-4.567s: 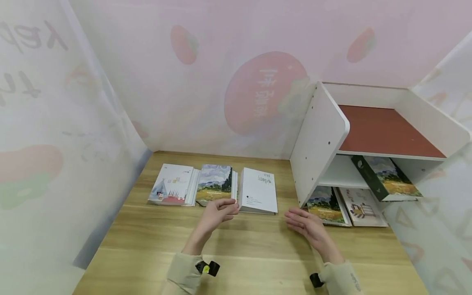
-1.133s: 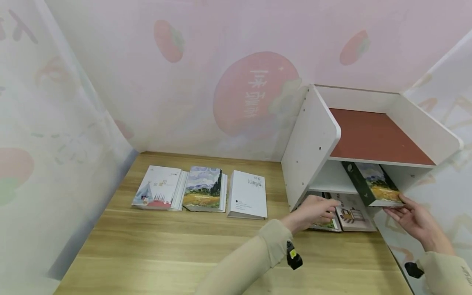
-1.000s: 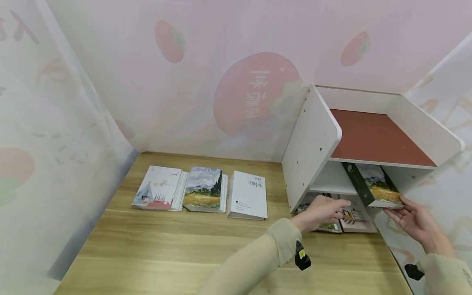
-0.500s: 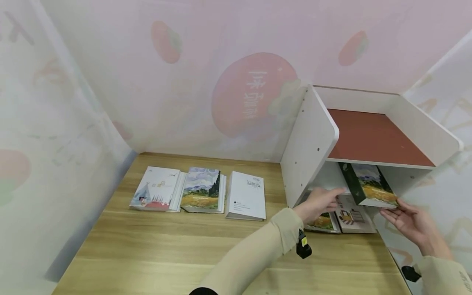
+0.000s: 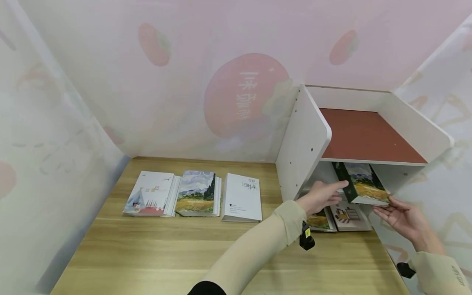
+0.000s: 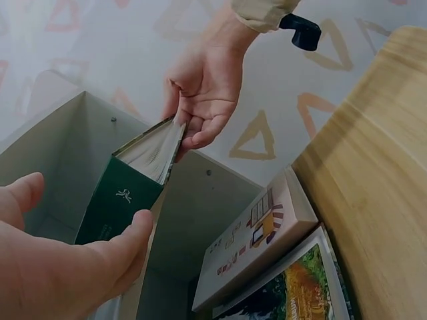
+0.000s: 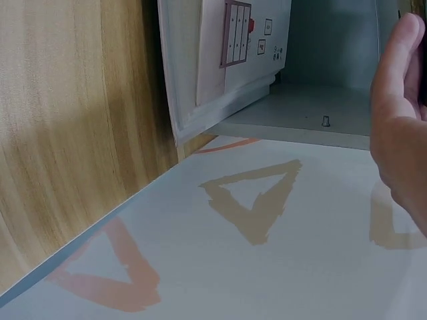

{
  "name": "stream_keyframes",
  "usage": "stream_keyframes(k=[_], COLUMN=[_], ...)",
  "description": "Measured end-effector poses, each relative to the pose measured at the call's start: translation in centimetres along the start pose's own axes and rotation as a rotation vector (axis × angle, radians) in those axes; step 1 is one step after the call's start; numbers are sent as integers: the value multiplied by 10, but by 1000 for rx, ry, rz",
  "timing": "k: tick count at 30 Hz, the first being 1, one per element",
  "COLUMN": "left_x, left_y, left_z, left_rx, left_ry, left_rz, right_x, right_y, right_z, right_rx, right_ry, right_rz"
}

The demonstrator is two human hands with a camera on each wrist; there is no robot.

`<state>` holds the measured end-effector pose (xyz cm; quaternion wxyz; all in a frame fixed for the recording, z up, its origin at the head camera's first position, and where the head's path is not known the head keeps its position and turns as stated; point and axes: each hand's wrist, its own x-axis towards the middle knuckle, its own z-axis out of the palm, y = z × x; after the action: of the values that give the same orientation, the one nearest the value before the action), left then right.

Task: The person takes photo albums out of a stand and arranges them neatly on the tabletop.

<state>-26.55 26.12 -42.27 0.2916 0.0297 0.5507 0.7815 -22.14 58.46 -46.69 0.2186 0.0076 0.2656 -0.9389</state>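
A thick book with a dark green spine and a landscape painting cover lies on the middle shelf, its near end jutting out. My right hand pinches its near right corner, thumb on top and fingers beneath. In the left wrist view, the book's green spine faces my left hand, whose thumb and fingers are spread apart. One fingertip of that hand is at the spine's near edge; contact is hard to tell. In the head view, my left hand partly hides the books below.
The white shelf unit has a reddish-brown top board. In its bottom compartment lie a landscape-cover book and a pale illustrated book. On the wooden table lie a tent-cover book, a landscape book and a white book.
Both hands have gone from above the table to the shelf; the right hand has taken hold of the green-spined book. Over the last second, the left hand has moved up to its spine.
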Motion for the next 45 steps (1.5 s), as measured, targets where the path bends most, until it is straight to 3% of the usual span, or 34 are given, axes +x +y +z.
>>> stream_keyframes(k=[10, 22, 30, 35, 41, 45], left_x=[5, 3, 3, 4, 2, 1], left_y=[0, -1, -6, -8, -4, -5], left_z=[6, 9, 2, 1, 6, 5], left_rx=[-17, 169, 94, 92, 244, 233], left_ry=[-7, 72, 87, 107, 166, 182], left_rz=[1, -23, -35, -28, -41, -37], right_x=[10, 11, 15, 16, 16, 18], right_y=[5, 11, 21, 24, 25, 27], right_z=[3, 4, 9, 16, 25, 28], right_rx=[-48, -126, -130, -115, -146, -196], right_ry=[-28, -11, -11, 37, 116, 145], right_rz=[5, 3, 12, 25, 12, 4])
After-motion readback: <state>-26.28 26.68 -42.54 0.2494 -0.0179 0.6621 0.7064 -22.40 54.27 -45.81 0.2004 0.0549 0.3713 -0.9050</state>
